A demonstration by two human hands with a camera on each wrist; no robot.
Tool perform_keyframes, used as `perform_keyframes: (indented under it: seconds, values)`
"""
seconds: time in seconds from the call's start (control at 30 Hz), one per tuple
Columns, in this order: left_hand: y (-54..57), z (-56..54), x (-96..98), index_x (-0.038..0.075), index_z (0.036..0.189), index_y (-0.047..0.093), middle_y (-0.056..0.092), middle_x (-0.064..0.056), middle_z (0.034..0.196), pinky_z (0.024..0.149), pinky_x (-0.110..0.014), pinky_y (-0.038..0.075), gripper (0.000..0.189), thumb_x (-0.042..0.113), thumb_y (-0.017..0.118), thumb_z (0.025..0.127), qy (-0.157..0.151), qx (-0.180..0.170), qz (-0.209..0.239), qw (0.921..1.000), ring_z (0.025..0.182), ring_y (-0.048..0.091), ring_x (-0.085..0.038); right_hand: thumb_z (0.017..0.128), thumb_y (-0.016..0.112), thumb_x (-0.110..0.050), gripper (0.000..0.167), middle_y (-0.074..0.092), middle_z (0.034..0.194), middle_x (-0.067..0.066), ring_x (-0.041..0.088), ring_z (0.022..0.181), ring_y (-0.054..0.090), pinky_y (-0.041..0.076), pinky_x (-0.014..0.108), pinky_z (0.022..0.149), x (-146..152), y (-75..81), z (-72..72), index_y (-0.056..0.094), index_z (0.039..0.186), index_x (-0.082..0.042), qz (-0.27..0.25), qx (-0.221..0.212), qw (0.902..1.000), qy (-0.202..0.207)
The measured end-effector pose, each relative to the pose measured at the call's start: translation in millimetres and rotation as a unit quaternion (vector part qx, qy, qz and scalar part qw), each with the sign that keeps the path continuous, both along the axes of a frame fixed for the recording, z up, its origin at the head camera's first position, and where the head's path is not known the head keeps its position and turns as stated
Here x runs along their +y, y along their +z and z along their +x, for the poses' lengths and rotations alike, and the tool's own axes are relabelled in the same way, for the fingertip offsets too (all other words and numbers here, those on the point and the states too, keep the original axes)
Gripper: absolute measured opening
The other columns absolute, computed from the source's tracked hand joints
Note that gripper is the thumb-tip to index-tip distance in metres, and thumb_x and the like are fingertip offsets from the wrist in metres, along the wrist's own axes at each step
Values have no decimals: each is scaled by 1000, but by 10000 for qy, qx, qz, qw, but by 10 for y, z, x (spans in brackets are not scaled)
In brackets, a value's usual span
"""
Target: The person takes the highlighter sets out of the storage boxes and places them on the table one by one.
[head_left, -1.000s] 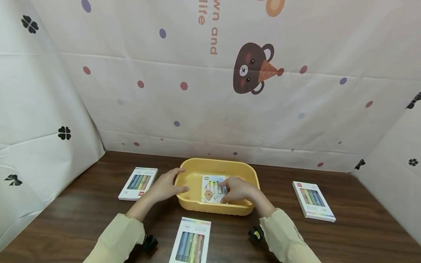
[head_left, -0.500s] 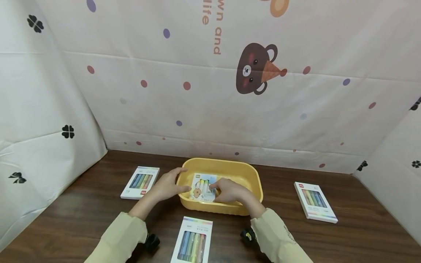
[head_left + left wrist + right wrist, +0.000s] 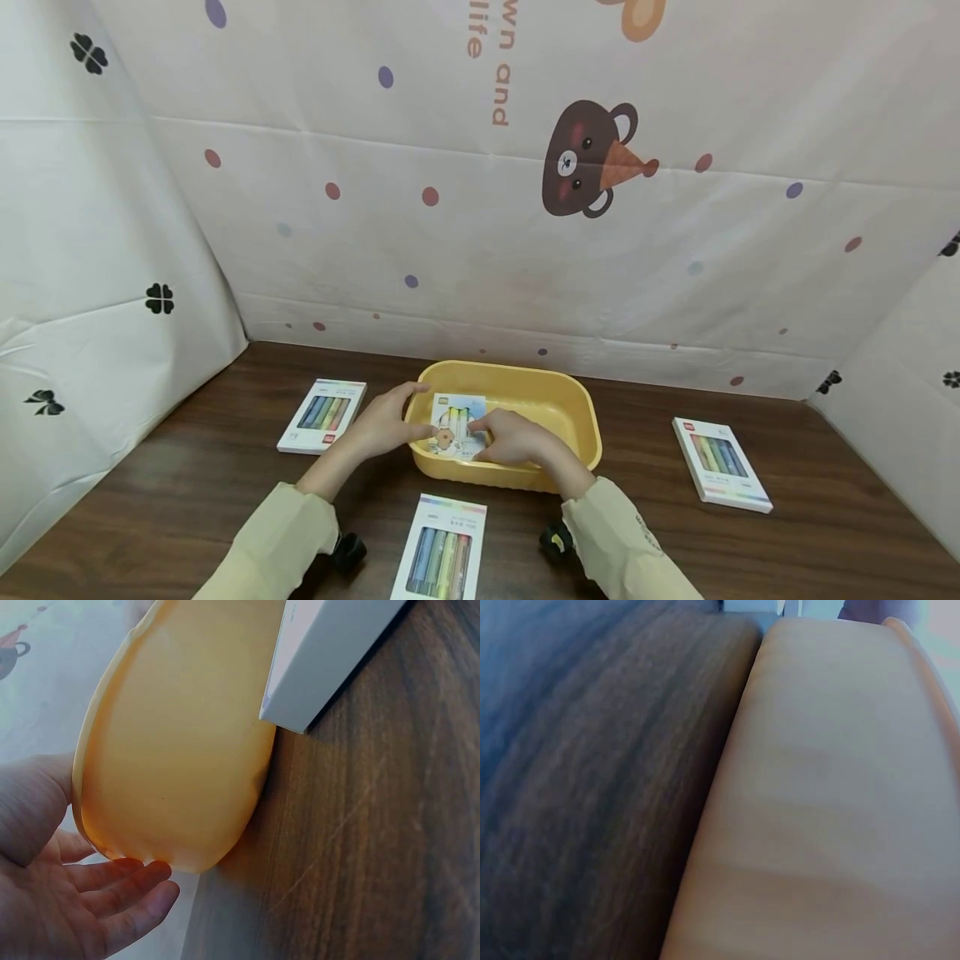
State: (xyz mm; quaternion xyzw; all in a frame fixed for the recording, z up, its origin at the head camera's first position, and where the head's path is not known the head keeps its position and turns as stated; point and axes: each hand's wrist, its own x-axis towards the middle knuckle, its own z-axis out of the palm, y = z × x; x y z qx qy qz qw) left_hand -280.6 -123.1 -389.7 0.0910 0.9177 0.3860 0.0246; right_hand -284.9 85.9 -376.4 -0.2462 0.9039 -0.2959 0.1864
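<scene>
A yellow plastic basket (image 3: 517, 476) stands at the back of the table. My left hand (image 3: 384, 423) grips its left end; in the left wrist view the thumb lies over the rim and the other fingers (image 3: 135, 896) curl against the outer wall. Inside, at the basket's left end, lies a white box of crayons (image 3: 450, 404) with a printed cartoon front. With thumb and index finger my right hand (image 3: 513, 440) holds that box by its right edge. Only the basket's long wall (image 3: 825, 787) fills the right wrist view; the right hand's grip is hidden there.
Three larger white boxes with windows onto coloured sticks lie around the basket: a left box (image 3: 322, 415), a front box (image 3: 441, 550) and a right box (image 3: 722, 464). A printed curtain (image 3: 465, 250) hangs behind the wooden table (image 3: 622, 533).
My right hand has slid the box of crayons left inside the basket, from the middle to the left end. The left hand keeps its hold on the basket.
</scene>
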Motion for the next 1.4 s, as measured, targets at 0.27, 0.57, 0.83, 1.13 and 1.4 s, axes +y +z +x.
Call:
perform_keyframes:
  seconds: [0.27, 0.57, 0.83, 1.13, 1.4]
  values:
    - [4, -3, 4, 8, 131, 46, 45, -17, 134, 91, -52, 40, 64, 24, 74, 76, 44, -39, 78, 10000, 119, 44, -34, 81, 66, -6, 47, 31, 48, -3, 9, 41, 25, 25, 21, 42, -4, 13, 26, 52, 125, 4, -258, -136, 9995, -101]
    - [-9, -15, 7, 7, 130, 47, 46, -17, 133, 92, -53, 39, 65, 25, 75, 74, 105, -50, 93, 9999, 120, 44, -35, 79, 67, -9, 53, 45, 57, 0, 8, 40, 26, 25, 20, 40, -42, 78, 52, 49, 128, 3, -430, 26, 9988, -228]
    - [-18, -11, -1, 6, 130, 46, 46, -18, 133, 92, -53, 39, 69, 33, 75, 74, 72, 27, 51, 10000, 119, 44, -35, 75, 69, -1, 60, 48, 60, 3, 8, 43, 37, 31, 20, 41, -39, 72, 53, 46, 131, 1, -1136, -254, 9906, -716]
    - [-14, -14, -1, 7, 131, 46, 45, -18, 133, 93, -53, 38, 68, 36, 73, 76, 8, 77, 18, 10000, 120, 43, -35, 70, 72, 0, 60, 59, 101, 16, 12, 59, 49, 40, 22, 50, -31, 27, 0, 51, 126, 4, -1486, -302, 9850, -828]
    - [-46, -20, 1, 7, 132, 45, 46, -18, 132, 93, -52, 38, 68, 41, 70, 78, -24, 216, -24, 9998, 119, 45, -35, 71, 72, 2, 61, 56, 102, 13, 13, 63, 54, 48, 27, 56, -13, 32, -1, 50, 128, 2, -1841, -538, 9764, -997]
